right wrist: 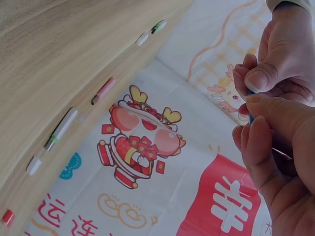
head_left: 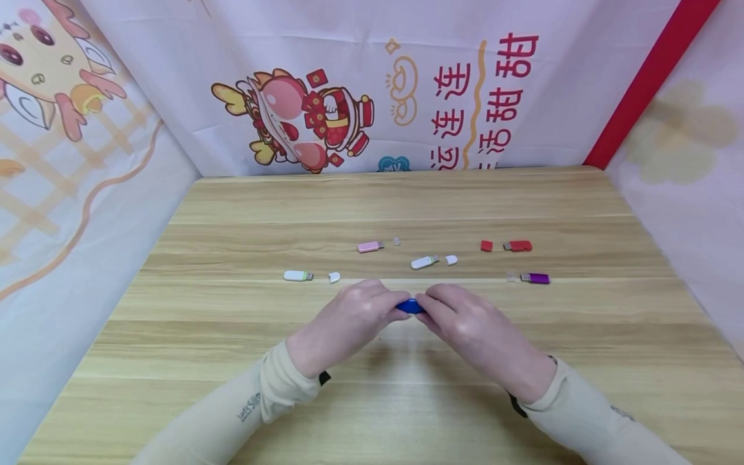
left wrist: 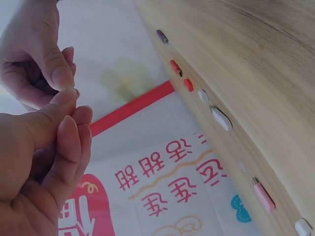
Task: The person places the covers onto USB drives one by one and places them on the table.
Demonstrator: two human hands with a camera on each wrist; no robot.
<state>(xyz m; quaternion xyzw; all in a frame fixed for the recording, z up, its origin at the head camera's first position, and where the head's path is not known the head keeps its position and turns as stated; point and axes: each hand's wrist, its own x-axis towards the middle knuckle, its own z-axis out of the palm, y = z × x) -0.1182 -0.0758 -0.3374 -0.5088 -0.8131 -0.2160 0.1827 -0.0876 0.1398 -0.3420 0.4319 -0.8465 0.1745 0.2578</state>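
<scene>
Both hands meet over the near middle of the table, in the head view, with a small blue USB stick (head_left: 411, 306) between them. My left hand (head_left: 351, 316) pinches its left end between thumb and fingers. The right hand (head_left: 476, 326) pinches the right end the same way. Fingers cover most of the stick; only slivers of the blue USB stick (right wrist: 251, 119) show in the right wrist view, and the left wrist view hides it. Whether it has its cap on cannot be seen.
Beyond the hands lie uncapped USB sticks, each beside its cap: a left white one (head_left: 298, 276), a pink one (head_left: 370, 247), a middle white one (head_left: 424, 262), a red one (head_left: 518, 246) and a purple one (head_left: 535, 278). Printed cloth (head_left: 360, 39) hangs behind the wooden table (head_left: 232, 400).
</scene>
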